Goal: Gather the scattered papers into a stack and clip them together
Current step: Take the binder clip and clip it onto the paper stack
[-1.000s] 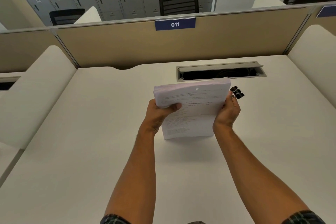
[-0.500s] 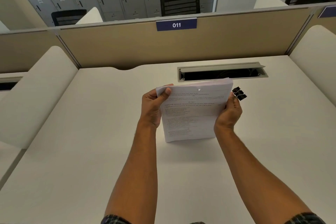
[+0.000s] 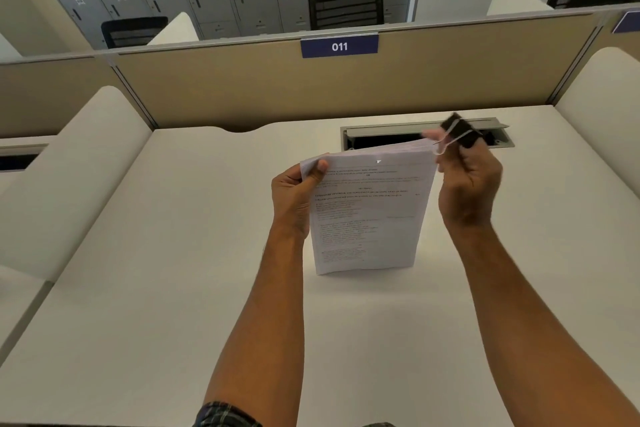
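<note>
Stack of papers [image 3: 367, 215] stood upright on its lower edge on the white tabletop [image 3: 173, 253], near the centre of view, an arrangement that lets the sheets settle flush before clipping. Left hand [image 3: 294, 198], at 9 o'clock of the stack, pinches the upper left corner, thumb across the printed front sheet and fingers behind, so steadying the sheets. Right hand [image 3: 467, 184], at 2 o'clock of the stack, is off the paper and curled round a black binder clip [image 3: 459, 132], blurred, held just beside the upper right corner; whether its wire handles are squeezed apart cannot be told. Judged step: presenting the clip to the top edge. Cable slot [image 3: 426, 135] lies at 12 o'clock behind the stack, below the partition label 011 [image 3: 339, 46]
</note>
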